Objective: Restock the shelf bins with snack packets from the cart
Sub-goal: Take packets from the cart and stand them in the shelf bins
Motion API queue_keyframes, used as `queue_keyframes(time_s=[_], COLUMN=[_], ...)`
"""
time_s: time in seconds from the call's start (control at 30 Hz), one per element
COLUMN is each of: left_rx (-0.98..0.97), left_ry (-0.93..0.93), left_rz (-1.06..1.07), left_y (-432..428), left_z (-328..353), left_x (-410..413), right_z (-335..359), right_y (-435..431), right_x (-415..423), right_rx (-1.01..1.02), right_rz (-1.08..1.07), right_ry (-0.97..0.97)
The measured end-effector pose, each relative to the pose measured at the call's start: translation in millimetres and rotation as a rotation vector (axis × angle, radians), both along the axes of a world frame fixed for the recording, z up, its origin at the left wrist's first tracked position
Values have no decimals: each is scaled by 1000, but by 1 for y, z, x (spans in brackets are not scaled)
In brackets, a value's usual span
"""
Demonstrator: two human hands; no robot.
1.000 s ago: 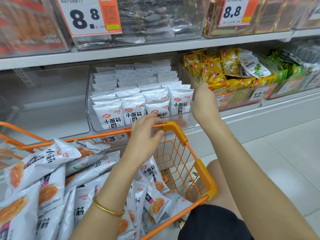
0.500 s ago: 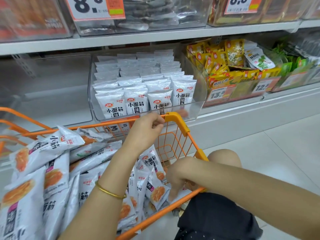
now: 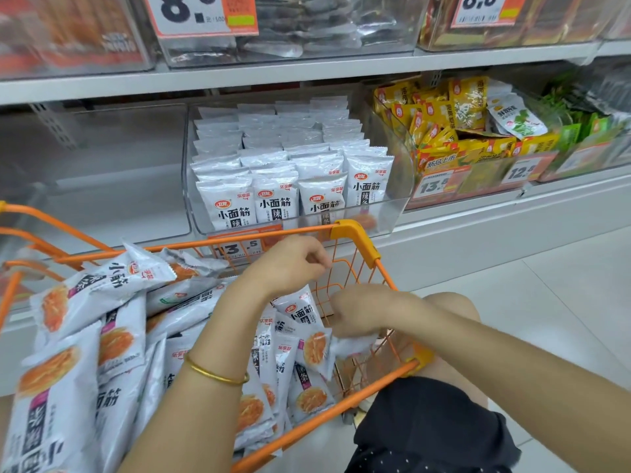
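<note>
In the lower half of the frame, the orange wire cart [image 3: 355, 240] stands close in front of the shelf, and the snack packets [image 3: 112, 319] fill it in a loose heap. The large packets at the lower left lie slanted, with their long axis from the lower left to the upper right. The smaller ones in the middle stand nearly on end, with their long axis up and down in the frame.

My left hand [image 3: 290, 264] is just under the cart's far rail, near its orange corner. Its fingers are clenched into a loose fist and I see nothing inside them. I cannot tell if it touches the rail. A gold bangle [image 3: 215, 373] sits on this forearm.

My right hand [image 3: 362, 312] reaches down inside the right end of the cart. Its fingers curl over the upper edge of one white packet [image 3: 351, 346], grasping it. This packet is blurred, so I cannot tell which way it points.

In the centre of the frame, the clear shelf bin [image 3: 396, 206] holds the same product. The stocked packets [image 3: 276, 199] stand upright there in four columns that run to the back, with their printed faces toward me. A price tag [image 3: 235, 249] reading 13.5 is on the bin's front, behind the cart rail. To the right, another bin holds yellow packets [image 3: 454, 131] in a pile.
</note>
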State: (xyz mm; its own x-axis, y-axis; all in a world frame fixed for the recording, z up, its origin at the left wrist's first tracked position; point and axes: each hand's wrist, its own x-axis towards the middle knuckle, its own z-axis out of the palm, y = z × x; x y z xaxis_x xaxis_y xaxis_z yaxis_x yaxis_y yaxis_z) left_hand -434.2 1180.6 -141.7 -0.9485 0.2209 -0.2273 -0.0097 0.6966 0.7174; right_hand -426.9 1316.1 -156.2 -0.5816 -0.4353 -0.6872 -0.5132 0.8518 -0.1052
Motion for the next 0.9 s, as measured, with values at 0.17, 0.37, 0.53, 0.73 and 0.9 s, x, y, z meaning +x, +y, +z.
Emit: queue_keyframes(time_s=[0.17, 0.37, 0.53, 0.73, 0.9], left_rx=[126, 231, 359, 419, 429], left_ry=[-309, -84, 28, 115, 267], left_rz=[-237, -292, 17, 137, 293], left_y=[-7, 14, 22, 36, 49], left_z=[8, 19, 18, 35, 47], left_x=[7, 13, 4, -18, -37], right_z=[51, 78, 85, 81, 96], right_y=[19, 39, 55, 61, 61], right_x=[-7, -28, -33, -58, -90], right_rx=[-305, -813, -1152, -1256, -1398], right_rz=[-258, -698, -761, -783, -860], right_ry=[184, 58, 28, 38, 246])
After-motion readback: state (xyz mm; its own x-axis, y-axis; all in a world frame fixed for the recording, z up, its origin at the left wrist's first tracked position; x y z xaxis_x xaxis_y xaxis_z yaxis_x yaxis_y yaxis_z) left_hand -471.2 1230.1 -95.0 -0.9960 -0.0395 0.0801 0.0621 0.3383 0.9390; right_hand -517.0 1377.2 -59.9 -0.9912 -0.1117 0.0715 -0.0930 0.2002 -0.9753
